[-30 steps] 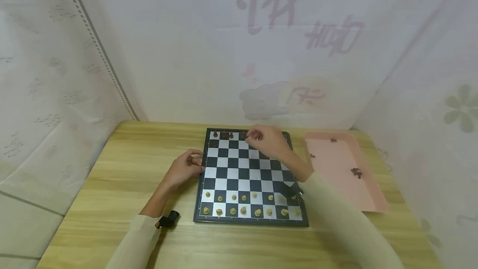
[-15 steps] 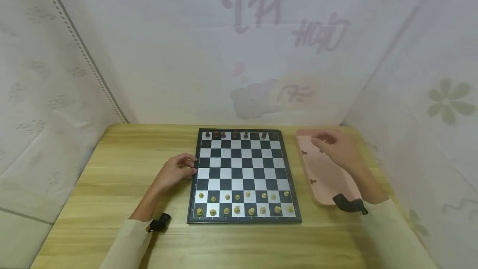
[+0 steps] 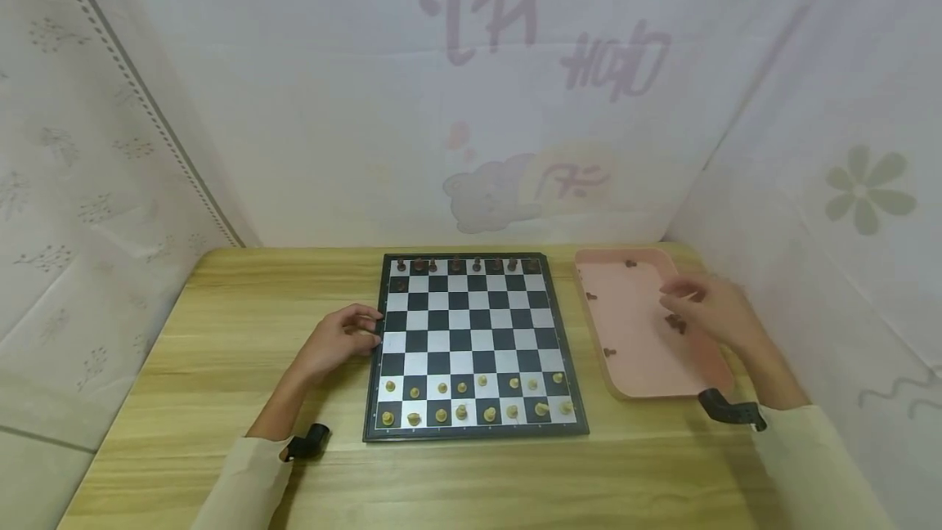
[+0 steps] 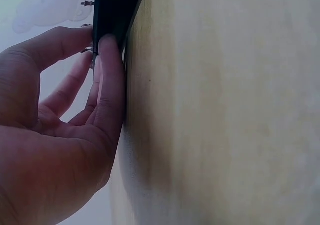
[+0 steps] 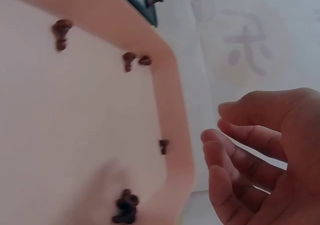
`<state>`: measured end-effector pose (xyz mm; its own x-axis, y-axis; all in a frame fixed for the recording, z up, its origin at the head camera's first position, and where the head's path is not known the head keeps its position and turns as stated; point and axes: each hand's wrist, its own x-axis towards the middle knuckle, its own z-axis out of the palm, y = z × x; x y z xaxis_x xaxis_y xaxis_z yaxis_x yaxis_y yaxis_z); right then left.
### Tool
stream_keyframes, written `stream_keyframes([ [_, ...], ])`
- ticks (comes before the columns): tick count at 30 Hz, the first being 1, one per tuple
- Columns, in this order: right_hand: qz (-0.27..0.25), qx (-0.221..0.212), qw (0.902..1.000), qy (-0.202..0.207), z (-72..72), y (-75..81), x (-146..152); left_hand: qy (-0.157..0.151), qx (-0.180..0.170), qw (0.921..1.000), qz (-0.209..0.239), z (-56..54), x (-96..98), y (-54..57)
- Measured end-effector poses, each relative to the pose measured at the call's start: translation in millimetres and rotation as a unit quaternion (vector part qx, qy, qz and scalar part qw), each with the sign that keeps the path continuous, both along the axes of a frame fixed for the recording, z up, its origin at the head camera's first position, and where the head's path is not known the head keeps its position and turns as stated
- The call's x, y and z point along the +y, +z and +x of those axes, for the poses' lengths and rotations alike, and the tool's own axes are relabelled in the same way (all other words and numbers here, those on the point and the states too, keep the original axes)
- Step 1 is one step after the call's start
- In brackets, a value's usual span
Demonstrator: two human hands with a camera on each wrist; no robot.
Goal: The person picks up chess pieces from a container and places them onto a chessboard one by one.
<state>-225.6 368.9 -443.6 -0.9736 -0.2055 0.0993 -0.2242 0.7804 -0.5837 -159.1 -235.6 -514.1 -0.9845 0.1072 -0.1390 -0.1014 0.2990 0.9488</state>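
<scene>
My left hand [image 3: 334, 343] rests at the left side of the chessboard [image 3: 471, 320], fingertips touching its dark edge. In the left wrist view, the fingers [image 4: 110, 80] lie against the board's side wall, loosely bent. My right hand [image 3: 710, 309] hovers over the right part of the pink tray [image 3: 640, 379], close to a cluster of dark brown chess pieces [image 3: 675, 323]. Its fingers are loosely curved, with a gap before the thumb and nothing between, as the right wrist view shows. Other brown pawns [image 5: 61, 34] lie scattered along the tray's sides.
Pale yellow chess pieces [image 3: 461, 412] fill the two near rows of the board. Brown pieces [image 3: 456, 264] line the far row, with one more brown piece [image 3: 401, 285] in front at left. Fabric walls [image 3: 353, 105] enclose the wooden table [image 3: 243, 301].
My right hand has left the board's far row and swung right over the tray, then come nearer toward the piece cluster. The left hand stays at the board's edge. The head view has shifted slightly.
</scene>
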Motion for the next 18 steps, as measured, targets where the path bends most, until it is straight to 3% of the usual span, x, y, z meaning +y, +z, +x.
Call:
stream_keyframes([
  [9, 0.023, -0.043, 0.9925, 0.112, 1.5, -27.7, -22.3, 0.004, 0.001, 0.9998, -0.017, 0.4, -1.4, -0.3],
  [18, 0.036, -0.106, 0.9857, 0.126, 5.7, -45.4, -47.8, -0.002, -0.003, 0.9998, -0.018, -1.7, -3.5, -3.4],
])
